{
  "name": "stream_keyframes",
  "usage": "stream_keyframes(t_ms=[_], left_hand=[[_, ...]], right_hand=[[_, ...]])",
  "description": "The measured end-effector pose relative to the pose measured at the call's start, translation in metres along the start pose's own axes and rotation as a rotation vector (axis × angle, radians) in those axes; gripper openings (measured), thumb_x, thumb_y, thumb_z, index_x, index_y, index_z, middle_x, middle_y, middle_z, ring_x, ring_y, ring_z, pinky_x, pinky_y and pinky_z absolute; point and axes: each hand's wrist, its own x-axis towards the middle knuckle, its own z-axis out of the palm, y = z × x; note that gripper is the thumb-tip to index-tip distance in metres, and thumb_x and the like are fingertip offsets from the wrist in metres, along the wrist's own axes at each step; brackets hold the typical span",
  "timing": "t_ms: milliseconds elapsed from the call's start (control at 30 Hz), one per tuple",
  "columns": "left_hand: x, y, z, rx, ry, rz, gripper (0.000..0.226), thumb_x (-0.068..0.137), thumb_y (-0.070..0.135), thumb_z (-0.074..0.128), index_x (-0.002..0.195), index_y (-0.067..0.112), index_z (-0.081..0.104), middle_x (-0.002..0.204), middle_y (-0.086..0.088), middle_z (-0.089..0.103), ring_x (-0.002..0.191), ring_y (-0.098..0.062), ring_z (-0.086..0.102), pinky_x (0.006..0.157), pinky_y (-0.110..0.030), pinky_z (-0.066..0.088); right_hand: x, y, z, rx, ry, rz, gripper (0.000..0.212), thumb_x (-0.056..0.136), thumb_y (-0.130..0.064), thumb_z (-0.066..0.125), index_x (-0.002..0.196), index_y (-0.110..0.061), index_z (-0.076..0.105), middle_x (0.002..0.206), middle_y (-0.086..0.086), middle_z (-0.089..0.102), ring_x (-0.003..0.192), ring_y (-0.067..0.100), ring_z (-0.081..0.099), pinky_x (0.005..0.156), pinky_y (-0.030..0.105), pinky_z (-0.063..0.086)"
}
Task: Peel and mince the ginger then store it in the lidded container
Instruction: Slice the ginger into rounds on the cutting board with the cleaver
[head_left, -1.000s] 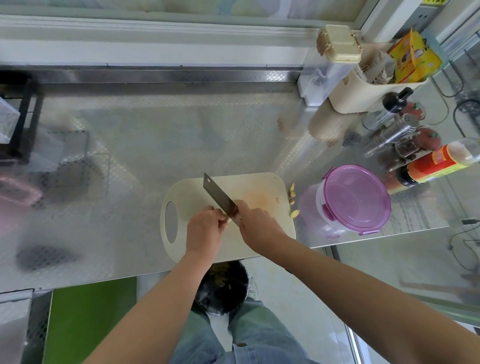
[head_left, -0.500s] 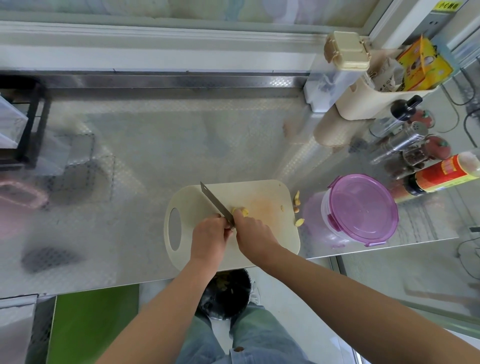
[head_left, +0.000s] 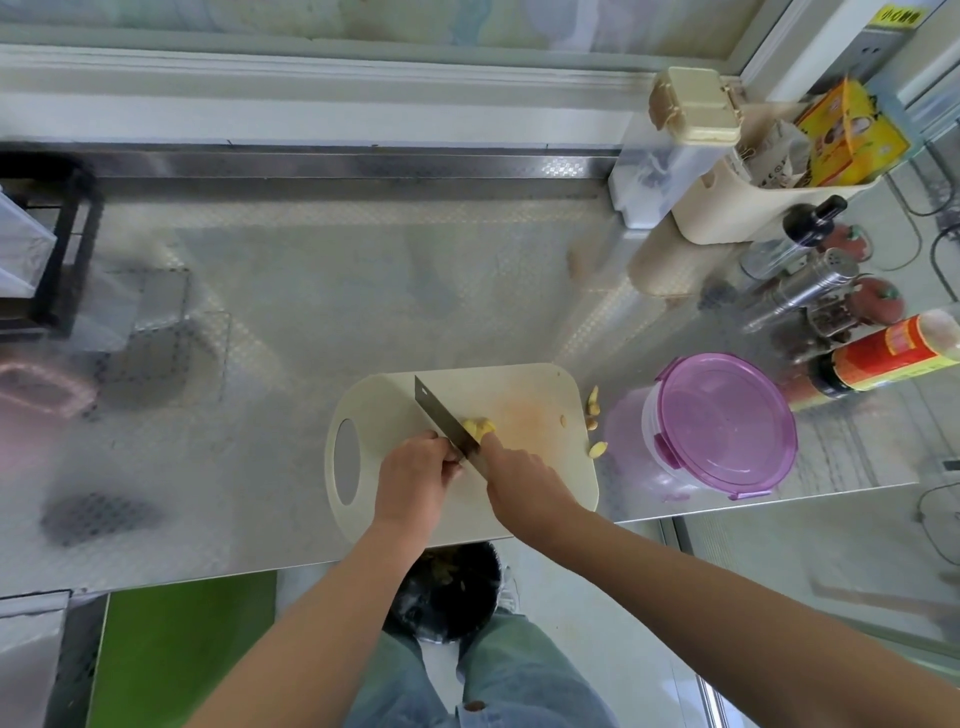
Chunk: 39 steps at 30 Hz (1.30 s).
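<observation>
A cream cutting board (head_left: 519, 384) lies at the counter's front edge. My right hand (head_left: 524, 480) grips the handle of a cleaver (head_left: 436, 410), whose blade points up and left across the board. Yellow peeled ginger (head_left: 479, 427) shows just right of the blade, by my right fingertip. My left hand (head_left: 415, 473) has its fingers curled against the blade's left side, holding the ginger there; that part is hidden by the blade and fingers. The round container with a purple lid (head_left: 727, 421), lid on, stands right of the board.
Ginger scraps (head_left: 593, 402) lie at the board's right edge. Sauce bottles (head_left: 883, 358), a metal shaker (head_left: 800, 291) and a cream caddy (head_left: 727, 208) crowd the back right. A black rack (head_left: 57, 244) stands far left. A dark bin (head_left: 447, 592) sits below the counter edge.
The blade has come down from a raised tilt onto the board. Yellow ginger now shows beside the blade, where it was hidden one second ago. Both hands have stayed together.
</observation>
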Motion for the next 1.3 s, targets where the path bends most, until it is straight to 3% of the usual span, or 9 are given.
stream_keyframes(t_ms=[200, 367, 467, 567, 733, 933, 1033, 1167, 1300], left_hand=[[0.000, 0.001, 0.001, -0.014, 0.014, 0.035, 0.005, 0.080, 0.016, 0.075, 0.079, 0.012, 0.072, 0.082, -0.003, 0.069, 0.072, -0.026, 0.064, 0.063, -0.038, 0.052], [0.000, 0.002, 0.001, 0.007, 0.015, 0.034, 0.004, 0.081, 0.016, 0.074, 0.081, 0.012, 0.072, 0.084, -0.004, 0.069, 0.074, -0.026, 0.063, 0.062, -0.034, 0.048], [0.000, 0.001, 0.001, -0.001, 0.010, 0.028, 0.003, 0.081, 0.015, 0.073, 0.079, 0.013, 0.072, 0.083, -0.004, 0.069, 0.073, -0.027, 0.063, 0.061, -0.035, 0.047], [0.000, 0.000, 0.001, -0.012, -0.003, 0.020, 0.002, 0.080, 0.014, 0.074, 0.079, 0.012, 0.073, 0.082, -0.004, 0.069, 0.074, -0.028, 0.063, 0.063, -0.038, 0.050], [0.000, 0.000, 0.002, -0.007, 0.006, 0.021, 0.004, 0.081, 0.016, 0.073, 0.081, 0.012, 0.073, 0.083, -0.004, 0.069, 0.074, -0.027, 0.063, 0.062, -0.034, 0.048], [0.000, 0.001, 0.002, 0.019, 0.026, 0.029, 0.009, 0.086, 0.020, 0.069, 0.080, 0.014, 0.072, 0.083, -0.003, 0.069, 0.073, -0.026, 0.062, 0.060, -0.033, 0.043], [-0.001, 0.001, 0.001, 0.011, 0.029, 0.021, 0.009, 0.086, 0.020, 0.069, 0.080, 0.014, 0.072, 0.083, -0.003, 0.068, 0.073, -0.026, 0.062, 0.060, -0.032, 0.042], [0.000, 0.001, 0.000, 0.015, 0.022, 0.032, 0.007, 0.084, 0.019, 0.071, 0.079, 0.013, 0.072, 0.082, -0.003, 0.068, 0.072, -0.026, 0.062, 0.059, -0.033, 0.044], [0.000, 0.000, 0.001, 0.032, 0.032, 0.041, 0.007, 0.083, 0.018, 0.071, 0.079, 0.013, 0.073, 0.082, -0.004, 0.069, 0.072, -0.027, 0.063, 0.058, -0.031, 0.041]], right_hand=[[0.002, 0.000, 0.014, -0.015, 0.047, 0.004, 0.034, 0.096, -0.005, 0.038, 0.128, -0.015, 0.029, 0.084, 0.005, 0.049, 0.069, 0.024, 0.053, 0.058, 0.037, 0.045], [0.003, -0.002, 0.013, 0.006, 0.037, 0.018, 0.035, 0.096, -0.005, 0.038, 0.128, -0.015, 0.030, 0.087, 0.008, 0.052, 0.073, 0.027, 0.055, 0.065, 0.041, 0.052], [0.005, -0.004, 0.006, 0.003, 0.023, 0.032, 0.033, 0.095, -0.004, 0.037, 0.127, -0.014, 0.032, 0.093, 0.012, 0.057, 0.074, 0.026, 0.050, 0.063, 0.039, 0.043], [0.001, -0.002, -0.002, -0.009, 0.027, 0.016, 0.033, 0.096, -0.005, 0.038, 0.127, -0.014, 0.032, 0.086, 0.008, 0.050, 0.072, 0.022, 0.046, 0.062, 0.036, 0.038], [-0.003, -0.002, 0.005, 0.003, 0.043, 0.003, 0.032, 0.095, -0.003, 0.038, 0.125, -0.015, 0.033, 0.094, 0.010, 0.058, 0.073, 0.026, 0.052, 0.062, 0.037, 0.042], [0.014, -0.013, 0.006, 0.008, 0.069, -0.027, 0.031, 0.094, -0.001, 0.037, 0.123, -0.010, 0.032, 0.097, 0.013, 0.061, 0.079, 0.035, 0.058, 0.061, 0.036, 0.034], [0.012, -0.010, 0.006, 0.027, 0.074, -0.019, 0.028, 0.095, -0.003, 0.036, 0.122, -0.012, 0.033, 0.096, 0.012, 0.061, 0.071, 0.030, 0.050, 0.060, 0.038, 0.037], [0.008, -0.005, 0.010, 0.019, 0.060, -0.012, 0.039, 0.096, -0.003, 0.038, 0.132, -0.017, 0.029, 0.094, 0.009, 0.060, 0.075, 0.025, 0.056, 0.068, 0.040, 0.051], [0.010, -0.006, 0.013, -0.010, 0.079, -0.019, 0.039, 0.095, -0.001, 0.037, 0.131, -0.014, 0.031, 0.098, 0.010, 0.061, 0.082, 0.029, 0.059, 0.064, 0.036, 0.040]])
